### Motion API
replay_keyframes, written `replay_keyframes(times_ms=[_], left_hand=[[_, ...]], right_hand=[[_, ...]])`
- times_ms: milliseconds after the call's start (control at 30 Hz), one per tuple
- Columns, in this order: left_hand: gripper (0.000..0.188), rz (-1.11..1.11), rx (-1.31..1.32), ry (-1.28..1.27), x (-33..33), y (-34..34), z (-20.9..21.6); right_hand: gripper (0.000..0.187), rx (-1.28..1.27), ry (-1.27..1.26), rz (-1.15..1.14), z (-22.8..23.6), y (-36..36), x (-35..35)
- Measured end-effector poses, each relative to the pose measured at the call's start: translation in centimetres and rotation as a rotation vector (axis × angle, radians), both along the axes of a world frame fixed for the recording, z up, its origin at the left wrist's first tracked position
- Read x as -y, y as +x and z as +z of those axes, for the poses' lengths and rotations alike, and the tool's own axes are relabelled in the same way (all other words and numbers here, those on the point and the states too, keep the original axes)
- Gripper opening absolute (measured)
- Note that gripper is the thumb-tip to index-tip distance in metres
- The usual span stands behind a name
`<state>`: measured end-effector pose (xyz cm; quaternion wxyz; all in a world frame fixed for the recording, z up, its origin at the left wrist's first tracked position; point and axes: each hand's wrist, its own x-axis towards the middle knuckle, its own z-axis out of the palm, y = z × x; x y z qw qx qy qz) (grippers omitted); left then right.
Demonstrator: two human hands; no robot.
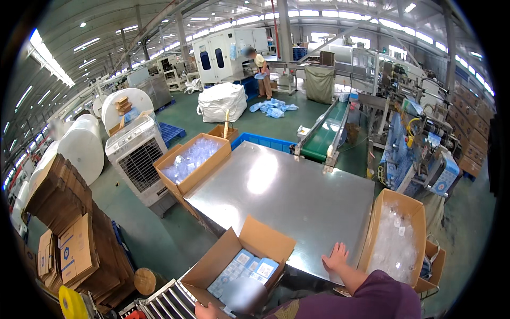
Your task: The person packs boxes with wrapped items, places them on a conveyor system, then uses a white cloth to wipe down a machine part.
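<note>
My right hand (336,258), five o'clock, lies splayed, empty, on the smooth metal table (303,204); my left hand (206,310), near seven, is at the square-cornered cardboard box (210,265), grip unclear.

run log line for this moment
left hand: at open cardboard carton | right hand: on metal table | carton: blue packs inside

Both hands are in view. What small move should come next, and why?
I'd probably bring the right hand to the far flap of the open carton: that hand is spread on the metal table, apparently holding nothing, while the left hand is at the carton's near side and blue-and-white packs lie exposed inside.
</note>
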<state>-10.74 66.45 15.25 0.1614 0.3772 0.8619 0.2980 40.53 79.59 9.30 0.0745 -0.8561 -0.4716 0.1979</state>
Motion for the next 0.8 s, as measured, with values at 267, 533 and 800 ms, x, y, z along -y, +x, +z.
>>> replay_keyframes(times_ms=[267, 533, 800], left_hand=[[0.046, -0.012, 0.010, -0.135, -0.2, 1.9, 4.3], [0.040, 0.000, -0.016, -0.138, 1.9, 1.7, 2.0], [0.037, 0.066, -0.010, -0.358, -0.2, -0.2, -1.2]], right_hand=[[0.095, -0.220, 0.634, 0.121, 5.9, 3.6, -12.4], [0.089, -0.318, 0.946, 0.110, 24.5, 7.1, -29.5], [0.018, -0.749, 0.281, 0.729, 19.1, 1.0, -22.9]])
